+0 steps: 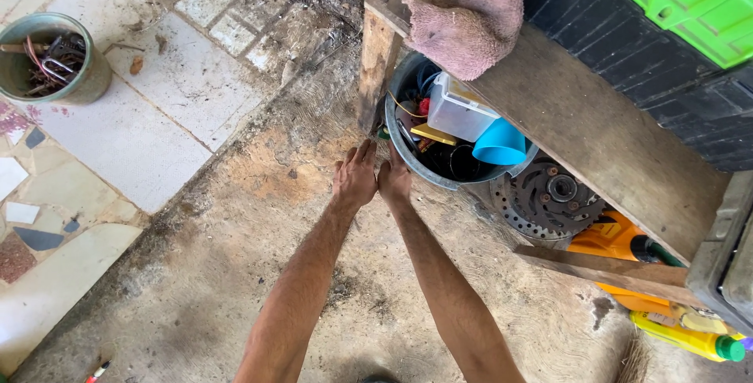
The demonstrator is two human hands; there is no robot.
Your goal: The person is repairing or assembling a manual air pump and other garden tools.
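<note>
Item: round dark metal bucket [439, 173] of odds and ends, under the wooden desk [596, 116]; your left hand [354, 177] and right hand [394, 179] grip its near rim, not yet drawn out.

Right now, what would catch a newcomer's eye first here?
Two bare arms reach forward, the left hand and right hand side by side at the rim of a dark bucket crammed with odds and ends, tucked under a wooden bench. A pink rag lies on the bench, and a metal disc leans beside the bucket.
</note>
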